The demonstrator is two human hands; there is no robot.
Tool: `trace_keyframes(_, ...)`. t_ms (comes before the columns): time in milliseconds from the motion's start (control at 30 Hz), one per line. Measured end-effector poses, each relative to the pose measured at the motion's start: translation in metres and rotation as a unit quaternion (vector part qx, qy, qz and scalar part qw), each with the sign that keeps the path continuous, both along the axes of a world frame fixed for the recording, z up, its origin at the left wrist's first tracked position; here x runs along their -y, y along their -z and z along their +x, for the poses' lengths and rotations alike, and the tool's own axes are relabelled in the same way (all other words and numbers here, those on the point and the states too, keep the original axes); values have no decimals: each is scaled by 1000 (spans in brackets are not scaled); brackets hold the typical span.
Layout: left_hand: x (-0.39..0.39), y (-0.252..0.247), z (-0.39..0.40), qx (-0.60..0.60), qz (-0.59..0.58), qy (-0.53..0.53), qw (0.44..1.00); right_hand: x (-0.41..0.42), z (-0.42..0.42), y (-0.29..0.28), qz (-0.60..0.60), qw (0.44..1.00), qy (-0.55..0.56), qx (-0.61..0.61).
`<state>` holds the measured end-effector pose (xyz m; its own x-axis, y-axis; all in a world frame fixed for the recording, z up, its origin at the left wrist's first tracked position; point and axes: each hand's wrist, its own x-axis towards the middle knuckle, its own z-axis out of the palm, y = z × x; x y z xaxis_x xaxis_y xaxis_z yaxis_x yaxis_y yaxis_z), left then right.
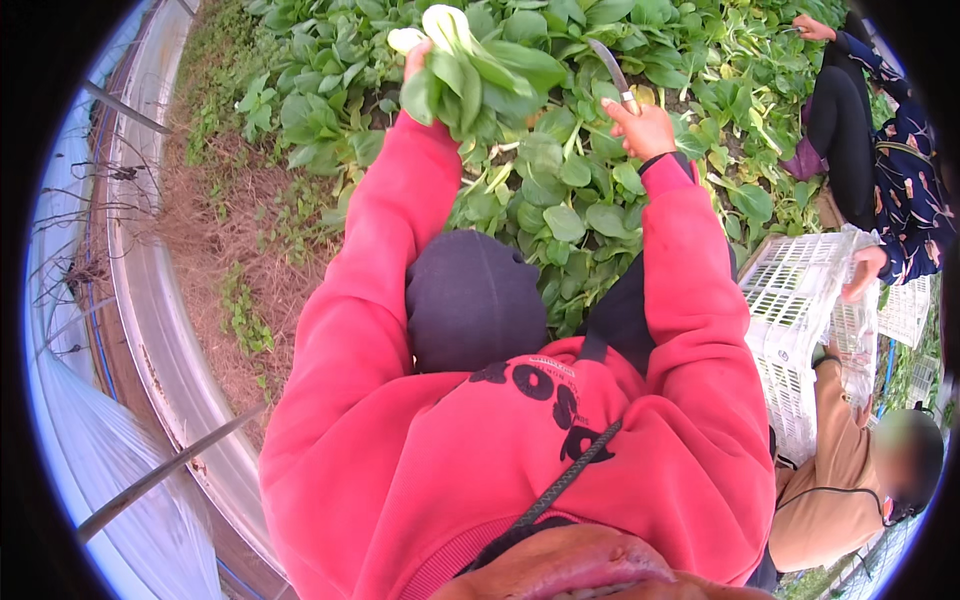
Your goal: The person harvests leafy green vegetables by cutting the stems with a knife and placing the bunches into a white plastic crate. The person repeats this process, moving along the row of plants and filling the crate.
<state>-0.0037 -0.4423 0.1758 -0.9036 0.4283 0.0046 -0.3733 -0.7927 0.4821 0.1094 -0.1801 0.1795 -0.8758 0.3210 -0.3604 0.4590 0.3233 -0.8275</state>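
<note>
Up at the top, my left hand (418,61) grips cut heads of bok choy (469,79); their pale stem bases point away from me and the green leaves hang back over my sleeve. Most of that hand is hidden by the leaves. To its right, my right hand (639,129) is closed around the handle of a curved harvest knife (611,66), blade raised toward the upper left. Below and around both hands spreads a bed of growing bok choy (570,169), with some yellowed leaves among the green.
White plastic crates (787,292) stand at my right. One person (907,157) crouches beyond them, and another in a tan top (825,480) is behind. Along the left run dry grass (232,225), a metal channel (146,247) and plastic sheeting (120,457).
</note>
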Motion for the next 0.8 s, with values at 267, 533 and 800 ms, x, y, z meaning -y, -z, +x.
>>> trace_keyframes(267,-67,-14,21,-58,-144,93,984,40,2,-53,-159,970,3,-183)
trace_keyframes(533,-120,-59,57,-199,-251,19,947,21,7,-40,-83,900,172,-392)
trace_keyframes(800,-133,-95,58,-393,-362,-8,845,14,17,-64,-189,867,195,-417)
